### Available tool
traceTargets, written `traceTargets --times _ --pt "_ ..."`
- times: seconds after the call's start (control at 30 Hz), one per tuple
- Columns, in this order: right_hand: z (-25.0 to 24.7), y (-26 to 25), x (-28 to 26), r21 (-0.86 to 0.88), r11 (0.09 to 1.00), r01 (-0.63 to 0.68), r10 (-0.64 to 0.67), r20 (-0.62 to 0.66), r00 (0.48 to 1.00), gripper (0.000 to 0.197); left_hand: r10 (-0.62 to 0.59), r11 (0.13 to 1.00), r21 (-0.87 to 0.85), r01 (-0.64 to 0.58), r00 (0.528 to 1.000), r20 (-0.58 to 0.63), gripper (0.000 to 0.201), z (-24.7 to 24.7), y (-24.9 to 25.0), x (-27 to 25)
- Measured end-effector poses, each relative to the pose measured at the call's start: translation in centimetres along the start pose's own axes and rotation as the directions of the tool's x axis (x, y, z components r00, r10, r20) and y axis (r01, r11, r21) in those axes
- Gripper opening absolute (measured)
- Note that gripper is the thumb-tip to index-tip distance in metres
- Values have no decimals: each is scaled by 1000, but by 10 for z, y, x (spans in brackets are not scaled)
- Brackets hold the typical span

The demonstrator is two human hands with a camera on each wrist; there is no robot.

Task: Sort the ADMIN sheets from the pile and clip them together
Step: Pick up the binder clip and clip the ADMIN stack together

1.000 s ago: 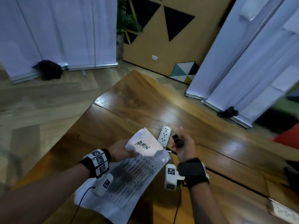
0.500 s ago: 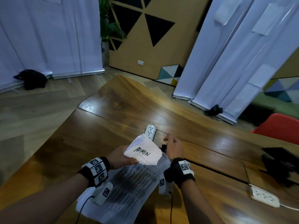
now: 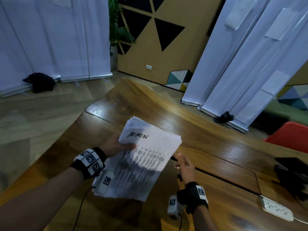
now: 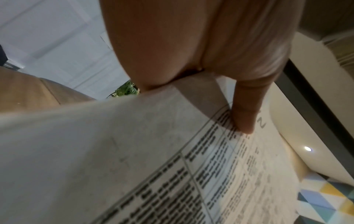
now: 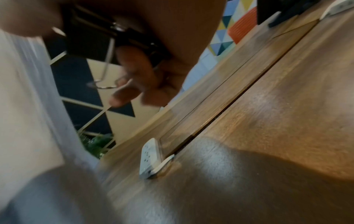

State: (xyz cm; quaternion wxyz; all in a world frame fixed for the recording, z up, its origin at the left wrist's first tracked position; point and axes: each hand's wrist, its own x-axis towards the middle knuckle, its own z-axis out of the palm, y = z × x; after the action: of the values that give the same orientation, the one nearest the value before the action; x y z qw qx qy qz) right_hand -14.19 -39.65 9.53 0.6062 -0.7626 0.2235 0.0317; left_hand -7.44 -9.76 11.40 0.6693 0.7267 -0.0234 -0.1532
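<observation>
I see bare forearms, each wrist wearing a black strap carrying white blocks printed with black square markers, a white marked camera pod beneath, and a thin black cable trailing back.

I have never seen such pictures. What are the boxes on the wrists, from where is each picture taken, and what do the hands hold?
No machine here: a person works with bare hands, wearing a camera on the head and one on each wrist. The wide picture is from the head. In it the left hand grips a stack of sheets marked ADMIN above the wooden table. The left wrist picture shows its thumb on the paper up close. The right wrist picture shows the right hand holding a black binder clip, not yet on the sheets. A white power strip lies on the table at the right.
</observation>
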Motion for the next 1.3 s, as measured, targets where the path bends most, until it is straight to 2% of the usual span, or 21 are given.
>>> traceTargets --times 0.07,0.13,0.2,0.23,0.3,0.37,0.47,0.6,0.73,0.83,0.9,0.93,1.0,1.07,1.13,1.2,1.27,1.3 --pt "12 -4 -4 -39 998 41 -33 187 982 81 13 1000 -27 -13 1000 -4 66 -4 9 6" --pt "23 -20 -5 8 999 53 -53 258 965 70 41 999 -4 -41 999 31 46 -1 24 8" --pt "28 -35 -3 94 992 86 -103 202 974 50 72 997 -26 -71 996 46 31 3 36 10" --pt "27 -40 -2 105 984 141 -156 147 977 40 91 995 -43 -89 995 32 32 3 39 12" --pt "23 -42 1 79 963 257 -263 84 961 32 114 991 -64 -116 993 -26 36 3 40 13" --pt "23 -38 -1 37 960 276 -278 65 958 31 65 991 -115 -71 996 -60 39 5 33 12" --pt "35 -19 -3 -35 973 228 -227 33 973 36 9 992 -122 -16 999 -50 53 9 7 14" --pt "50 1 -2 -92 991 93 -92 10 996 41 -2 997 -81 -9 991 -131 36 20 -16 15" --pt "49 0 2 -122 987 101 -101 7 995 33 14 1000 -25 -18 988 -152 30 25 -15 18" --pt "45 -3 4 -144 981 130 -122 65 990 26 32 999 -8 -33 991 -129 30 20 -15 20" --pt "42 -7 3 -183 971 156 -151 45 988 32 37 999 9 -36 995 -88 27 19 -14 21" --pt "38 -7 5 -202 967 153 -158 -6 987 38 42 999 14 -42 997 -70 26 18 -14 20" --pt "30 -3 6 -173 981 83 -108 -140 984 44 50 999 -4 -50 997 -57 26 17 -14 19" --pt "25 6 8 -68 997 -43 28 -217 976 55 55 998 -17 -57 996 -73 27 15 -15 18" --pt "22 14 7 15 978 -209 209 -154 966 67 60 998 -6 -60 994 -92 26 14 -15 18" --pt "19 18 8 95 942 -323 326 -22 945 70 44 999 -4 -45 993 -107 25 14 -15 19" --pt "14 17 10 193 915 -354 352 42 935 76 11 1000 -19 -13 993 -118 25 14 -14 21" --pt "11 14 10 217 914 -343 339 57 939 72 -7 1000 -19 5 993 -121 26 14 -13 21"
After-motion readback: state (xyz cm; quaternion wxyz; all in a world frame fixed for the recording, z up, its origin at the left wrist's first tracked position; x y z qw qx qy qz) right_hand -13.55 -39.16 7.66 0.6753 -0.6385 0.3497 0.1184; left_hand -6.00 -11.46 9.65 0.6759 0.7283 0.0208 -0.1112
